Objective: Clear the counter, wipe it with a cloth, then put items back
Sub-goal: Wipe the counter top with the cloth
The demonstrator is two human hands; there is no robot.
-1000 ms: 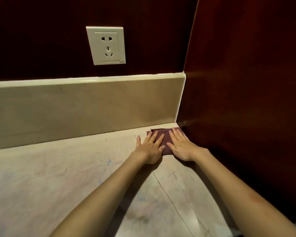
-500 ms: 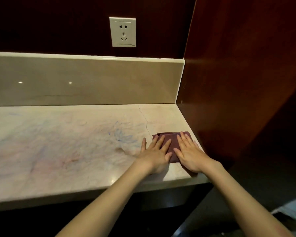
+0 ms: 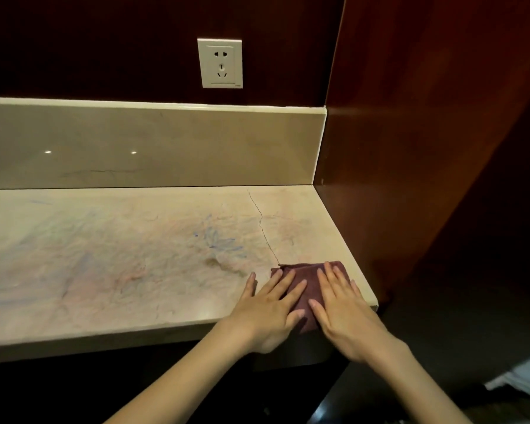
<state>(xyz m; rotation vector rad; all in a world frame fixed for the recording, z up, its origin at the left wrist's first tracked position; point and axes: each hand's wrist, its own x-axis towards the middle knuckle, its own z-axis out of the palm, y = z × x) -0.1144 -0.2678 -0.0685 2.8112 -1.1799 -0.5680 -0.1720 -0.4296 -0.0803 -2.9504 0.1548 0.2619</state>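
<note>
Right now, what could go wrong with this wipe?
The cloth already overhangs the front edge of the counter under both flat hands; one more pull may drag it off. The blue scribbles and brown stain lie left of it, so that patch may go unwiped.

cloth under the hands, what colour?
Dark maroon-purple, plain, no pattern. The cloth shows only in the head view, at the counter's front right corner.

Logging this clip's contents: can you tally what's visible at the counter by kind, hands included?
Hands: 2, left hand and right hand, both flat on the cloth
Cloth: 1, maroon
Wall socket: 1, white
Counter: 1
Total: 5
</note>
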